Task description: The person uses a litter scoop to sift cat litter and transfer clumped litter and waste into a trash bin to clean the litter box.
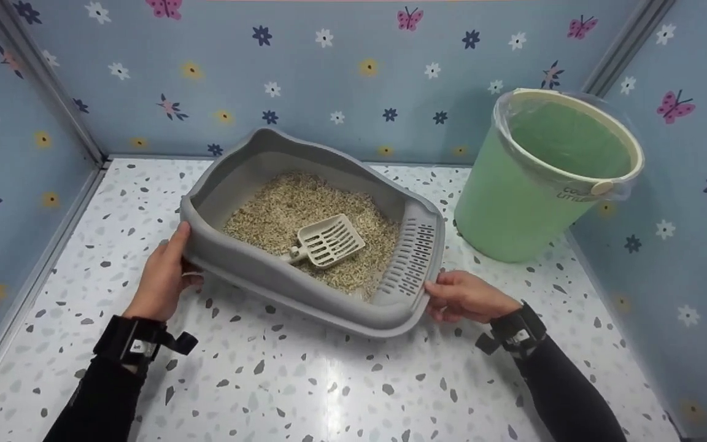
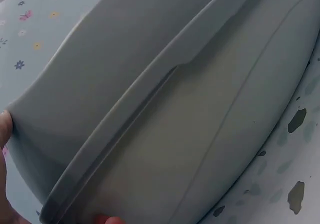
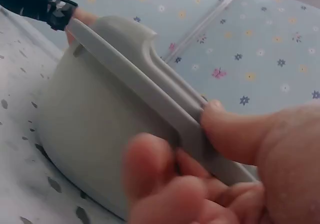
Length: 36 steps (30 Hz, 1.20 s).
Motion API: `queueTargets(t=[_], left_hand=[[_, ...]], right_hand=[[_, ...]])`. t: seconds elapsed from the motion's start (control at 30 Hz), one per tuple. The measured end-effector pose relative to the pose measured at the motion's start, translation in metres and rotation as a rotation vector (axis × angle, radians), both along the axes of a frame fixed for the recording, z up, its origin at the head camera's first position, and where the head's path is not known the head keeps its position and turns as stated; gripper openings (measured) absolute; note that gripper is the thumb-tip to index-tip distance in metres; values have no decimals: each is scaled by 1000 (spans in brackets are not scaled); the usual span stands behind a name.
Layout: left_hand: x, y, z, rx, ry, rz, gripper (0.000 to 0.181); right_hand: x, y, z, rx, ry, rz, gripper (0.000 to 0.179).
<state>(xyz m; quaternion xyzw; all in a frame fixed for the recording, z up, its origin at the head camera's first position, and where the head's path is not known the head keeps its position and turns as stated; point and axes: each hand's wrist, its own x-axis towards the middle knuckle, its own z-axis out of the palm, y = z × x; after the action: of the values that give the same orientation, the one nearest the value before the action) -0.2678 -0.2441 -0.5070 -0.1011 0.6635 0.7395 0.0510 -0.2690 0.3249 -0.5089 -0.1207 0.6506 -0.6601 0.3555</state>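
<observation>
A grey litter box (image 1: 329,305) sits at an angle on the speckled surface, holding tan granular litter (image 1: 286,199). On the litter lies a cream slotted litter scoop (image 1: 333,240), its handle partly hidden by the near wall. My left hand (image 1: 160,276) grips the box's left end, thumb against the upper wall and fingers under the rim. At the right end, my right hand (image 1: 467,296) pinches the rim near the perforated step; the right wrist view shows its thumb on top and curled fingers beneath.
To the right stands a green bin (image 1: 504,193) with a cream rim and a clear liner. Blue flowered panels (image 1: 329,80) rise behind and on both sides. Speckled white surface (image 1: 304,393) extends in front of the box.
</observation>
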Motion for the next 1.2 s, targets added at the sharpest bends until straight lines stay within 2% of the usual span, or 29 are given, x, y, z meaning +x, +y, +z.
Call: queueTargets(t=[0.03,0.1,0.2,0.27,0.37,0.43,0.57,0.63,0.77,0.9,1.0,1.1,1.13,1.2], left_hand=[[2,4,1,3,8,1,65],[9,15,2,-15,25,-13,68],[29,39,4,-35,46,-49,70],[43,59,5,-26,43,-81,71],[57,87,5,7,42,-116,69],[60,100,6,22,47,-118,68],[54,108,4,9,66,-81,69],[46,103,4,-24,59,-74,74],[23,87,4,-83,22,-104,80],[-1,68,4,-112,-5,-158,75],[-15,59,4,-96,-1,-168,68],[-16,61,3,-75,17,-145,63],[-12,64,3,-80,24,-141,64],[1,73,2,-98,42,-150,67]], right_hand=[[-4,1,1,24,12,-28,34],[-16,5,5,86,28,-142,37],[-38,5,12,138,35,-365,42],[-51,3,15,142,36,-473,43],[-64,1,15,116,14,-558,41],[-67,1,13,79,-15,-582,36],[-60,2,6,-11,-49,-562,30],[-51,2,2,-50,-50,-544,28],[-24,0,-4,-86,-40,-492,25],[4,-5,-5,-74,-23,-393,22],[15,-5,-4,-13,5,-257,20],[11,2,0,109,71,-143,28],[6,5,2,158,102,-133,32],[-6,9,6,233,134,-175,42]])
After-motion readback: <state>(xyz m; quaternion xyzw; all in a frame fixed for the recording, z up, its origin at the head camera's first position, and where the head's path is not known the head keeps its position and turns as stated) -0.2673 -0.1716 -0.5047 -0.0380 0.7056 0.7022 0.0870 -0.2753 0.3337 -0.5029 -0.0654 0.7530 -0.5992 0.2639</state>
